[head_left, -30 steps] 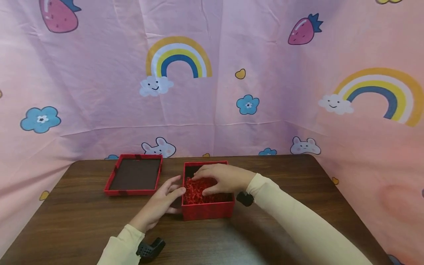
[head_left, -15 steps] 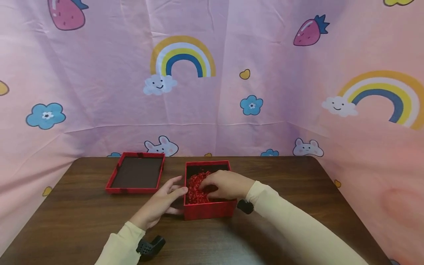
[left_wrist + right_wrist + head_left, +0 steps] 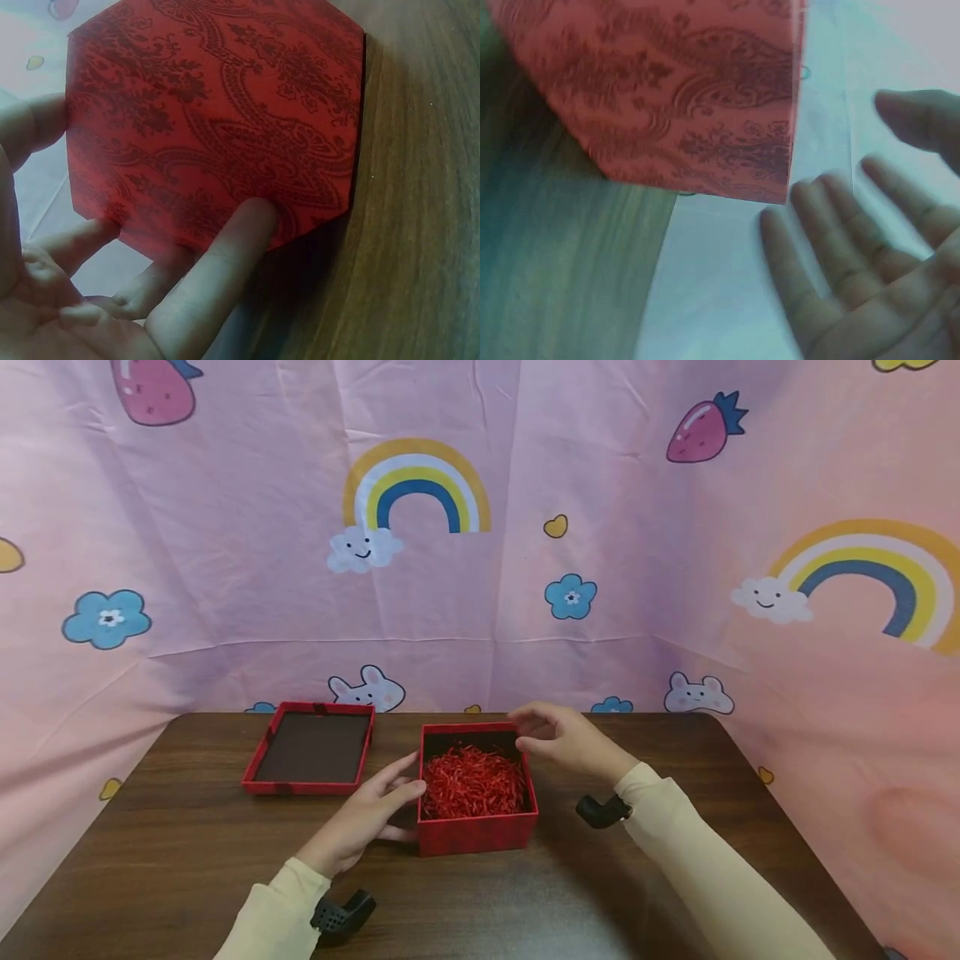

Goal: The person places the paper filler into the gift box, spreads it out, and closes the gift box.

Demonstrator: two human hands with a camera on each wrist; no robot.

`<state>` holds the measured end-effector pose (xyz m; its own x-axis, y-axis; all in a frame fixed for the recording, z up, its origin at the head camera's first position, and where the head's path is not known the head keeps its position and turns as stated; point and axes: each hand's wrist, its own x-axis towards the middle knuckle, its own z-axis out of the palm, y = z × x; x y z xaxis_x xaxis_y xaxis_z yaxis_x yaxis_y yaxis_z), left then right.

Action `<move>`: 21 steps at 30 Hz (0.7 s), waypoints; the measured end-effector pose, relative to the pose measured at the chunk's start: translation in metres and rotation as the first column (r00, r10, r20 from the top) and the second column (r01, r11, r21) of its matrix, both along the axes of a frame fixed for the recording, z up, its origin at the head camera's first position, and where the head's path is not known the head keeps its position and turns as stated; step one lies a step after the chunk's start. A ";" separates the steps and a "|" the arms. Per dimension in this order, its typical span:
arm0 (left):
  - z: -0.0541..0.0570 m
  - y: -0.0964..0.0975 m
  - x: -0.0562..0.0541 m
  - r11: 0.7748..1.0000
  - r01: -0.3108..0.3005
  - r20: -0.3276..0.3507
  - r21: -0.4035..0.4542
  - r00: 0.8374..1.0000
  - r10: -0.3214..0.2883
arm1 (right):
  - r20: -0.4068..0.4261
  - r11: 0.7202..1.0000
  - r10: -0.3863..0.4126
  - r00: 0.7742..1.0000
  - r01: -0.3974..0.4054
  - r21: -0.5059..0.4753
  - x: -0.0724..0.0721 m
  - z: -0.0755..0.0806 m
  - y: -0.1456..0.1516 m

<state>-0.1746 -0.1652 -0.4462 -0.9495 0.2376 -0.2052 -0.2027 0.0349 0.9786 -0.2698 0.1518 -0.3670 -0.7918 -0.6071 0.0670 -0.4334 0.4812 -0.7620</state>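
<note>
A red patterned box stands without its lid on the table, filled with red shredded paper. My left hand rests against the box's left side; in the left wrist view its extended fingers touch the patterned wall. Beside the box's far right corner is my right hand, raised with fingers spread and nothing in it. The right wrist view has the same box just past the blurred, spread fingers, with a gap between them.
A red lid lies to the left of the box, its dark inside facing up. The brown wooden table meets a printed cloth backdrop at the back and right. Black cameras sit on both wrists.
My right hand has come out of the box, moving up and right from the shredded paper, which now lies in full view. My left hand has stayed at the left side.
</note>
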 end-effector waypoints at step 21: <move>0.000 0.002 0.000 1.000 -0.020 -0.012 -0.006 1.000 0.020 | 0.268 0.946 -0.055 0.962 0.136 -0.293 0.022 -0.049 0.015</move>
